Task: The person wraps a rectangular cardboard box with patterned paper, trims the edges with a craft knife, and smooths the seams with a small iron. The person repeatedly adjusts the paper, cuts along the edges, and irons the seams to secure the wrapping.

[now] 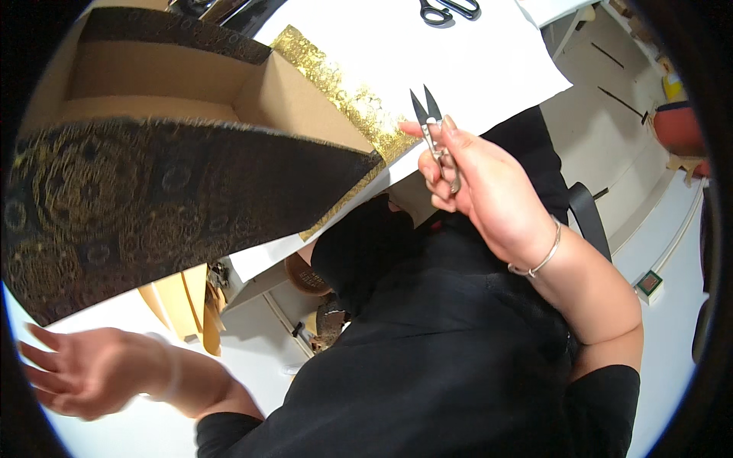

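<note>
Gripping slim metal thread snips (434, 108) between thumb and fingers of the right hand (489, 179), just right of an open cardboard box (305, 187), and pointing two dark, tapering blades upward with tips parted. Spreading the left hand (92, 374) open near the box's lower left corner, fingers splayed and slightly blurred by motion. Showing smooth brown board inside the box and a dark covering (99, 183) with textured gold medallions outside. Flanking the box's right edge with a glittering, gold-flecked sheet (328, 72). Leaving a bare stretch of flat white surface (504, 61) right of the box, between snips and black-handled scissors (447, 15), and tapering to a pointed corner farther right.
</note>
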### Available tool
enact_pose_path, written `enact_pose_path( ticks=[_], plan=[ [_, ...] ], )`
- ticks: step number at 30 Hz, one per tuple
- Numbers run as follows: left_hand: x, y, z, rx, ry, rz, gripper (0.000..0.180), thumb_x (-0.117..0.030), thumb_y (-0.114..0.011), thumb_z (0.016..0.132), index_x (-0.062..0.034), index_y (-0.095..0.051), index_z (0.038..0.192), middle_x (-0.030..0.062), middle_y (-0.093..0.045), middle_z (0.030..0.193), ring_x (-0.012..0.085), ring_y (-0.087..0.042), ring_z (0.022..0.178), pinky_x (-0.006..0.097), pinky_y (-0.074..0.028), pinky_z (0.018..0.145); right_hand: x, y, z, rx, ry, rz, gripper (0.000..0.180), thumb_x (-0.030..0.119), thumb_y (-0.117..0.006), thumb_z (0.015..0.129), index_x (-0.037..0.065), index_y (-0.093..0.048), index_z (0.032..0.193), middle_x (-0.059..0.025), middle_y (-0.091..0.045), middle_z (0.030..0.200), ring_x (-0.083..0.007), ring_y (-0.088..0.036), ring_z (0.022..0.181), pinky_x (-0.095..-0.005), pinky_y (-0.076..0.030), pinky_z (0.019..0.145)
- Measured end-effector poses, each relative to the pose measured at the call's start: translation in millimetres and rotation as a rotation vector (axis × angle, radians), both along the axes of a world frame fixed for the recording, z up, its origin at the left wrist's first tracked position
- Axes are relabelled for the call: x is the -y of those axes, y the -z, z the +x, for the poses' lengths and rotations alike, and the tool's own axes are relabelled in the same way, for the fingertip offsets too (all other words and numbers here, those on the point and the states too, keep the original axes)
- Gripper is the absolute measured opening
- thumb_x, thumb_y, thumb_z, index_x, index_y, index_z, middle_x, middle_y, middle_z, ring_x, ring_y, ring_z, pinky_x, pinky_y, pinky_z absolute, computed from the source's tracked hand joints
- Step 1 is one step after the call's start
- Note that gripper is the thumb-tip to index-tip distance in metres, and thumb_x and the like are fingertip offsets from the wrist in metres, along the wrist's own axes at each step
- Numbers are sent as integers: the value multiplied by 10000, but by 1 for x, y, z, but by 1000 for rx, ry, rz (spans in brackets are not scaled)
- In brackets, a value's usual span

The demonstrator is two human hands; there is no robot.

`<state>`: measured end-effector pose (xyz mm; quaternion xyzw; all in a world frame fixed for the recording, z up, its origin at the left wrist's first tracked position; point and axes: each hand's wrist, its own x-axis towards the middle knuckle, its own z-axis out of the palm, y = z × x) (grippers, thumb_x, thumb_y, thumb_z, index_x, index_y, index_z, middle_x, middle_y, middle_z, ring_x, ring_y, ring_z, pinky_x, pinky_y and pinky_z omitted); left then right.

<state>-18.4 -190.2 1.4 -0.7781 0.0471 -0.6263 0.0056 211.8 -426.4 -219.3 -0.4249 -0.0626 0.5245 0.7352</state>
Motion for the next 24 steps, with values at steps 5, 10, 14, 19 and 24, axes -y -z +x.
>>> enact_pose_path(
  ticks=[5, 10, 14, 19, 24],
  plan=[
    [23, 152, -20, -10, -218, -434, 631, -460, -393, 1068, -28, -353, 1526, 166, -445, 1511, 282, -486, 1354, 448, -409, 1134, -8, 13, -22, -182, -15, 29, 471, 348, -379, 1118, -16, -550, 1362, 23, -538, 891, -76, -501, 779, -237, -425, 711],
    [97, 262, -31, -192, 180, -1112, 323, -339, -406, 1083, -51, -551, 1067, 159, -617, 1037, 245, -599, 971, 399, -480, 866, -9, 20, -29, -84, 155, 82, 407, 305, -366, 1117, -2, -501, 1347, -66, -608, 1047, -108, -531, 798, -247, -431, 714],
    [106, 263, -38, -331, 188, -1447, 367, -316, -382, 1102, -60, -518, 878, 114, -578, 786, 214, -560, 696, 341, -478, 664, 1, 18, -18, 86, 276, 83, 425, 311, -328, 1122, -10, -450, 1374, -123, -610, 1091, -118, -532, 795, -264, -432, 691],
    [73, 241, -32, 36, 73, -1993, 351, -252, -344, 1086, -2, -590, 1102, 199, -676, 1075, 284, -679, 968, 359, -555, 815, 2, 34, 2, -51, 432, -30, 398, 307, -380, 1112, -12, -433, 1345, -186, -605, 1272, -198, -618, 985, -331, -518, 830],
    [56, 257, -37, -265, 294, -2053, 337, -211, -374, 1070, 26, -554, 1231, 223, -593, 1338, 348, -522, 1348, 463, -443, 1119, -18, 68, 16, -80, 550, -28, 436, 299, -370, 1113, -68, -396, 1346, -244, -570, 1288, -340, -612, 1188, -459, -537, 991]
  ],
)
